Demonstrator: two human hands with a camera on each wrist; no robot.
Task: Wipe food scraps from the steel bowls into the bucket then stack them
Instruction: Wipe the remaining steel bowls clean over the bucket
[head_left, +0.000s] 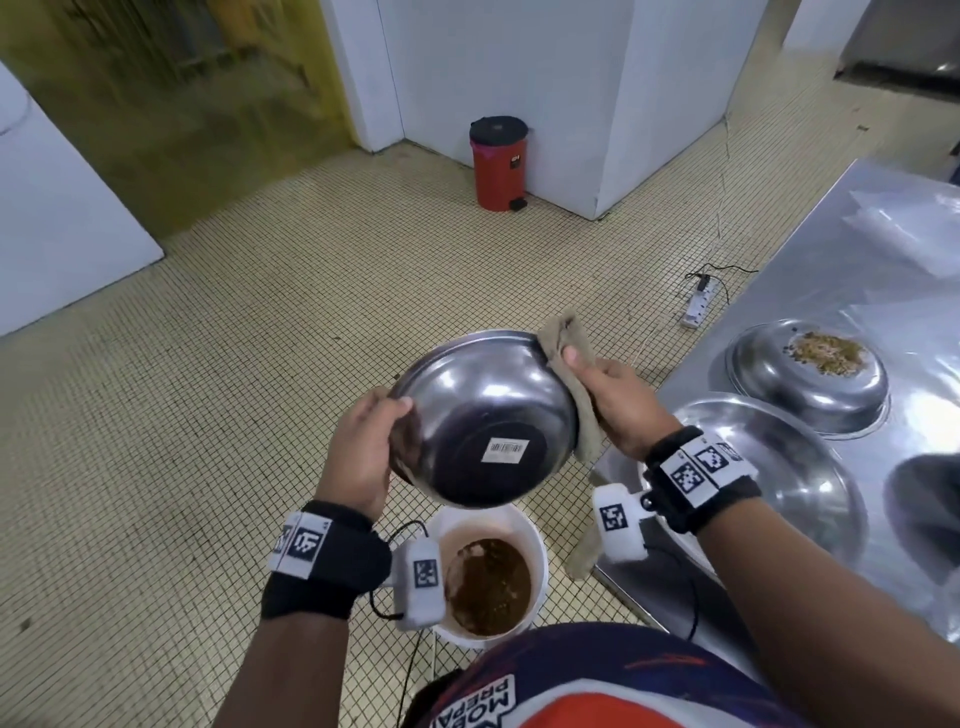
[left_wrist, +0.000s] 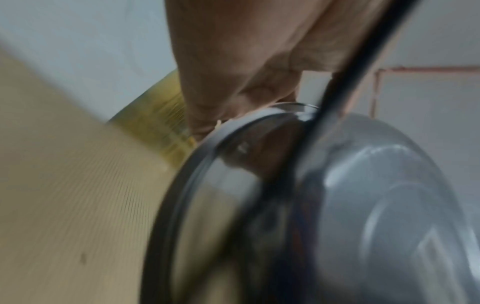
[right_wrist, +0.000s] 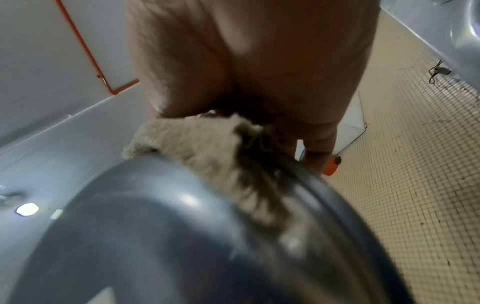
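Head view: a steel bowl (head_left: 485, 418) is held tilted in the air above the white bucket (head_left: 537, 545), its outer underside, with a white barcode label (head_left: 505, 450), turned toward the camera and its opening facing away. The left hand (head_left: 363, 447) is curled over the rim at the left edge, while the right hand (head_left: 618, 402) grips a beige cloth (head_left: 569, 374) that is folded over the rim on the opposite side, thumb on top. The bowl is judged light and rigid, but the polished, probably greasy metal is likely to be slippery, so the rolled rim is taken as the surest place to hold (a grip on the smooth wall would be expected to slide). The cloth is soft and stained dark where it meets the rim. The bucket stands on the tiled floor beside the worktop (head_left: 852, 249) and already holds brown slop. On the worktop a second bowl (head_left: 769, 478) is seen nearest, and a third bowl (head_left: 808, 384) behind it carries a heap of scraps. The inside of the held bowl cannot be judged.
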